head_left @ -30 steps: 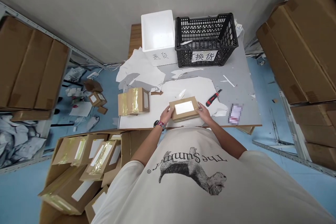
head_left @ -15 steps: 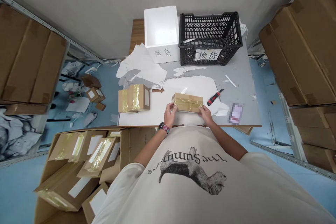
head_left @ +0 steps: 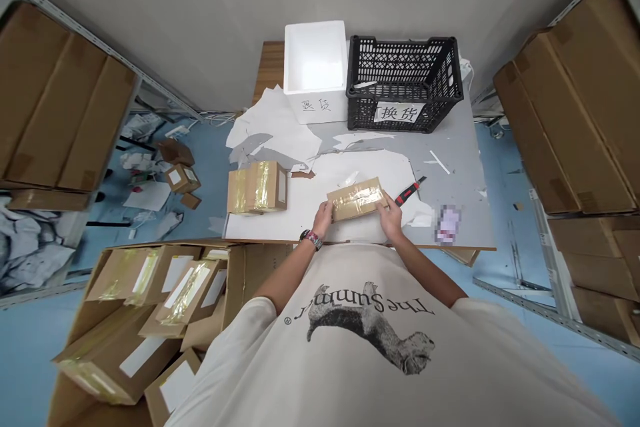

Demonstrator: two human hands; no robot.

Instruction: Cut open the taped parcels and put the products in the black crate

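We have the left hand [head_left: 323,219] and right hand [head_left: 391,213] gripping a small cardboard box [head_left: 356,200], one at each short end, fingers curled around it. The box sits between the hands, its taped face up, long axis running across our view and tilted up toward the right hand. We can't really tell if it is lifted or resting on the white paper sheet [head_left: 360,177] under the hands. Just beside the right hand lies a red-and-black utility knife [head_left: 410,191], and further right is a blurred item [head_left: 449,225]. Left of the left hand sits a taped carton [head_left: 256,188]. Ahead of the hands are a white foam box [head_left: 315,70] and a black plastic crate [head_left: 403,83].
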